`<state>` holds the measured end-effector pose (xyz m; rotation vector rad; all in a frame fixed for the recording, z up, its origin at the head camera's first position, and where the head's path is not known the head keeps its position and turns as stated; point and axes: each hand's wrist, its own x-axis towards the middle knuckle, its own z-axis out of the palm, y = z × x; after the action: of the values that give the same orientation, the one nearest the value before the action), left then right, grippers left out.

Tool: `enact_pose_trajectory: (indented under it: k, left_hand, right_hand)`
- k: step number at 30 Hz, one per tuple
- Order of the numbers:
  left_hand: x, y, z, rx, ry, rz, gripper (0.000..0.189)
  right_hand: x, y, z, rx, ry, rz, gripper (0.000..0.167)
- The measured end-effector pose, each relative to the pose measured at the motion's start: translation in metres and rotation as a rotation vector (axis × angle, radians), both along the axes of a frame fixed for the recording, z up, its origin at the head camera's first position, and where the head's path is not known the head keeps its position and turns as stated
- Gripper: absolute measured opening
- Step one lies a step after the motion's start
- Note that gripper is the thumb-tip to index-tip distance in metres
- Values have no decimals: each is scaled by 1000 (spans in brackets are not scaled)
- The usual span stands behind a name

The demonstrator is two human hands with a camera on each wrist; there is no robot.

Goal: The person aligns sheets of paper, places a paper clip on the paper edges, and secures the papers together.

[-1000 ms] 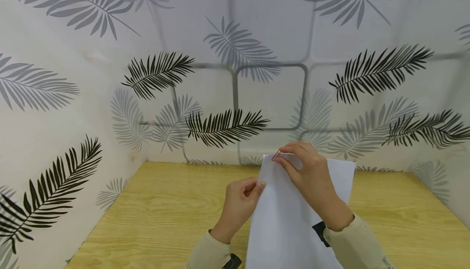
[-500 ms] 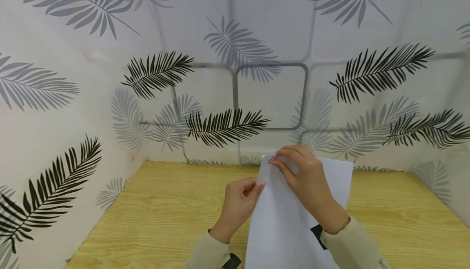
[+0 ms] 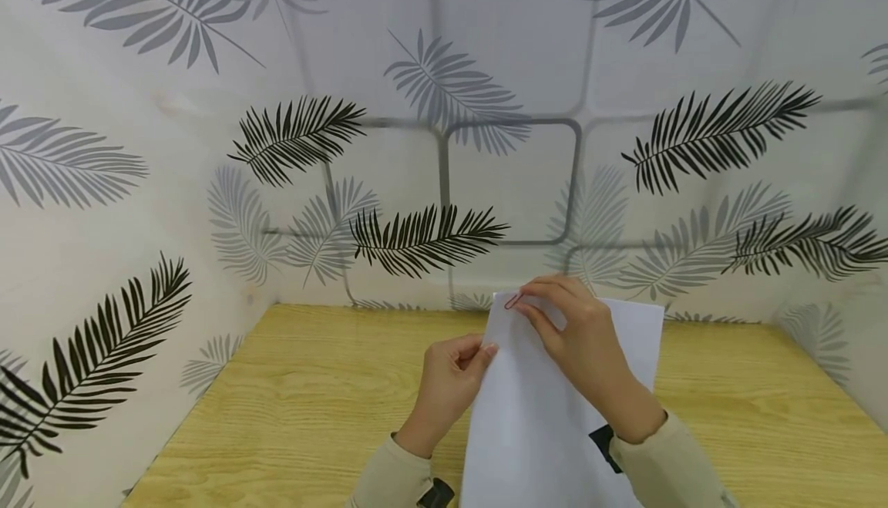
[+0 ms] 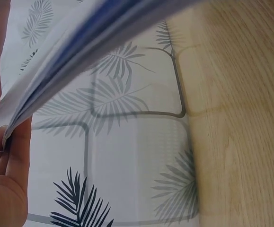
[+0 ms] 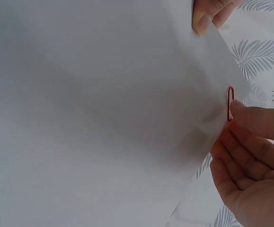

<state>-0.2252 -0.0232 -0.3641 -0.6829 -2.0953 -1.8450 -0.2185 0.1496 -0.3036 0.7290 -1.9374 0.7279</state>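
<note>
Several white paper sheets are held up together, and their layered edges show in the left wrist view. My left hand pinches the stack's left edge between thumb and fingers, a little below the top corner. At that top left corner sits a red paper clip, lying slantwise over the paper's edge. My right hand pinches the clip between thumb and index finger, the thumb flat against it on the near face. The other right fingers curl behind the paper's edge.
A light wood-grain table lies under the hands. Behind and to the left rise pale walls or cloth with a printed leaf pattern. Black bands circle both wrists at the beige sleeves.
My right hand has shifted slightly left and down with the clip, which now lies further onto the paper corner. The sheets have drifted slightly left; my left hand keeps its pinch.
</note>
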Motion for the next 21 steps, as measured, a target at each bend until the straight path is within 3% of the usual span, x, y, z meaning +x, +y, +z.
enact_pose_trajectory:
  k: [6, 10, 12, 14, 17, 21]
  left_hand:
    - [-2, -2, 0, -12, -6, 19, 15]
    - [-2, -4, 0, -10, -34, 27, 16]
    - [-3, -4, 0, -3, -44, 22, 17]
    - [-3, -5, 0, 2, -45, 20, 17]
    - [-4, -6, -1, 6, -43, 21, 18]
    - [-3, -7, 0, 8, -52, 21, 19]
  right_hand:
    - [2, 17, 5, -45, -58, -46, 27]
    - [4, 45, 10, -168, -84, -111, 20]
    - [4, 64, 9, -252, -137, -129, 18]
    - [4, 85, 5, -341, -239, -116, 23]
    - [-1, 115, -6, -456, -482, -10, 43]
    - [-10, 143, -24, -517, -858, 300, 66]
